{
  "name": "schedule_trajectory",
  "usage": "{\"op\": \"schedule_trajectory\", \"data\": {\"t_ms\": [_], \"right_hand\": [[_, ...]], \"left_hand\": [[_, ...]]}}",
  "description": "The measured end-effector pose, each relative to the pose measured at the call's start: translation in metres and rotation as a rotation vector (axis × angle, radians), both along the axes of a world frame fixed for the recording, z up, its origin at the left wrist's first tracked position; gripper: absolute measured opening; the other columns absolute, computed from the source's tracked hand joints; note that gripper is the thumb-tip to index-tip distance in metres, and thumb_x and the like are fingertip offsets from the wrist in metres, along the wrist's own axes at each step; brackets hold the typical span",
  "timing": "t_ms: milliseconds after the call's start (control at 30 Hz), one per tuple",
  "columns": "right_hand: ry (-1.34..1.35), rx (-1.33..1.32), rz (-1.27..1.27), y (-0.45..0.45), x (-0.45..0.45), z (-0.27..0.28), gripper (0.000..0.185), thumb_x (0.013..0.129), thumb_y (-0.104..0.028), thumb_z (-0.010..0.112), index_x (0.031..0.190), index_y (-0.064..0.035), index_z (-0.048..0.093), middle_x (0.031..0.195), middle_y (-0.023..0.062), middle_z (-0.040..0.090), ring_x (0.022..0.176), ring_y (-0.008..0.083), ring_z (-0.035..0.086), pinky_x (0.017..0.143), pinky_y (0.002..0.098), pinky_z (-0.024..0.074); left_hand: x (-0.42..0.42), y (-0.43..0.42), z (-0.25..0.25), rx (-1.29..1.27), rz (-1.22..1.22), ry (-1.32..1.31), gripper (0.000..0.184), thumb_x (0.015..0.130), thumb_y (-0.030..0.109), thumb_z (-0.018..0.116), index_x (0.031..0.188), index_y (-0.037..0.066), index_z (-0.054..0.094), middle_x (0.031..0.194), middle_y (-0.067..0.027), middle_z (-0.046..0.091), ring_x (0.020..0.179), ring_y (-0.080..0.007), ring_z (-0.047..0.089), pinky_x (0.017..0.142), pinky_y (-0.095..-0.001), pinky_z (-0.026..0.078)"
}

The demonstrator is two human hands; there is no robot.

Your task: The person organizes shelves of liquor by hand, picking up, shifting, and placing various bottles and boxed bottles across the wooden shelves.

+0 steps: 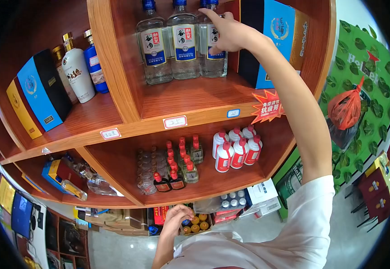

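My right hand [228, 33] reaches up to the top shelf, its fingers and thumb around the right-hand clear glass liquor bottle [215, 67] with a blue cap. The index finger extends by the cap, and the thumb lies across the label. That bottle stands upright on the shelf. Beside it are two matching bottles, one in the middle [185, 47] and one on the left [153, 49]; another blue cap shows behind. Low in front of my body, my left hand [177, 219] has its fingers loosely curled, with nothing visible in them.
A blue gift box [273, 45] stands right of the bottles. White-and-red bottles [239, 154] and small red-capped bottles [190, 170] fill the shelf below. A wooden divider [114, 58] separates the left compartment. Drink cartons [262, 197] stand on the floor.
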State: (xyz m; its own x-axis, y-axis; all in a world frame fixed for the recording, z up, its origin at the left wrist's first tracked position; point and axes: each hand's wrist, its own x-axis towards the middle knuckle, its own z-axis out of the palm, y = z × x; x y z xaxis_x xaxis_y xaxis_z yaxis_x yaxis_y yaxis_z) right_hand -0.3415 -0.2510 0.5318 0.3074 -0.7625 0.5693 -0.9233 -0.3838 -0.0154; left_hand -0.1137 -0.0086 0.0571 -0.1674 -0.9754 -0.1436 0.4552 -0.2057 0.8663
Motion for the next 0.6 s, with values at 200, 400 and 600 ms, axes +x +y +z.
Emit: {"op": "schedule_trajectory", "data": {"t_ms": [200,400,600], "right_hand": [[-0.026,-0.057,0.006,-0.001,0.002,-0.004,0.113,0.075,-0.01,0.088,0.162,-0.0356,0.02,0.147,0.0312,0.038,0.122,0.0458,0.061,0.104,0.0475,0.0554],[-0.023,-0.073,0.014,-0.002,0.003,-0.004,0.111,0.072,-0.01,0.09,0.161,-0.0304,0.026,0.153,0.0329,0.032,0.127,0.0492,0.057,0.1,0.0503,0.0581],[-0.067,-0.049,-0.06,0.024,0.007,-0.007,0.097,0.075,-0.003,0.085,0.156,-0.027,0.039,0.154,0.0293,0.039,0.125,0.0428,0.062,0.095,0.0446,0.0589]], "left_hand": [[-0.011,-0.008,0.011,-0.029,-0.029,-0.048,0.008,0.098,0.005,0.058,0.097,0.001,0.065,0.094,-0.0097,0.069,0.088,-0.019,0.068,0.078,-0.0321,0.055],[-0.022,-0.015,0.003,-0.092,-0.054,-0.066,0.007,0.098,0.006,0.06,0.099,0.001,0.065,0.094,-0.0088,0.07,0.087,-0.0178,0.068,0.077,-0.0306,0.054],[-0.024,-0.007,0.0,-0.044,-0.083,-0.084,0.006,0.094,0.003,0.065,0.1,0.004,0.066,0.095,-0.0068,0.07,0.086,-0.0152,0.068,0.076,-0.0294,0.054]]}}
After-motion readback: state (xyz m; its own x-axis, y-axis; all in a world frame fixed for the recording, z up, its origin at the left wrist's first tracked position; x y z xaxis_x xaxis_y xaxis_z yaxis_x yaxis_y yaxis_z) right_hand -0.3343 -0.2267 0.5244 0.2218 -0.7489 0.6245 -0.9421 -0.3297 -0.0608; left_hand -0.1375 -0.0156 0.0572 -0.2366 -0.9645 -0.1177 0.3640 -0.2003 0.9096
